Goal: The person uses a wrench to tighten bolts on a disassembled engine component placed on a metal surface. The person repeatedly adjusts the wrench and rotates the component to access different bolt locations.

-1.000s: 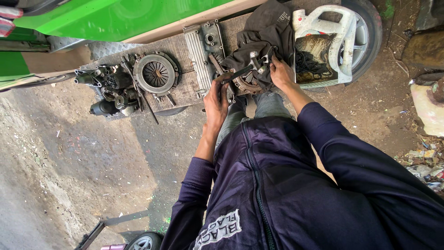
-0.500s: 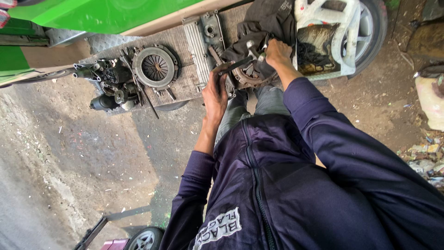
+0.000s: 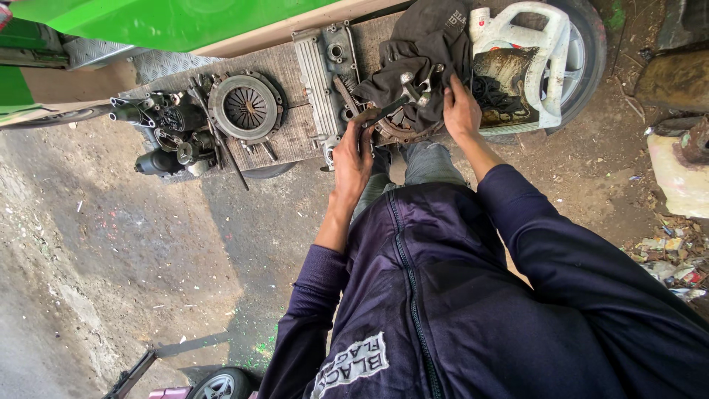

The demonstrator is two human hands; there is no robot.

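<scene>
Taking the ribbed grey engine cover [image 3: 319,89] on the wooden board [image 3: 292,137] as the mark: far to its left lies a cluster of dark engine parts [image 3: 159,137], laid out flat, it seems, so that each stays in reach; just left of the cover rests a round clutch pressure plate [image 3: 244,108], face up, with a long thin rod [image 3: 221,140] lying across its lower edge; to the cover's right, at the board's near edge, the left hand [image 3: 352,159] curls shut around the handle of a tool [image 3: 380,114], whose far end reaches onto a rusty clutch disc [image 3: 402,129], probably to pry or turn something there; over the disc's far side a black cloth [image 3: 425,63] is draped, partly hiding it; further right, the right hand [image 3: 462,112] presses flat, fingers together, on the disc's rim and the cloth, apparently steadying the part against the tool's force; whether it grips anything I cannot tell; beyond it a cut-open white jug [image 3: 528,63] with dirty contents sits in a tyre [image 3: 591,44].
</scene>
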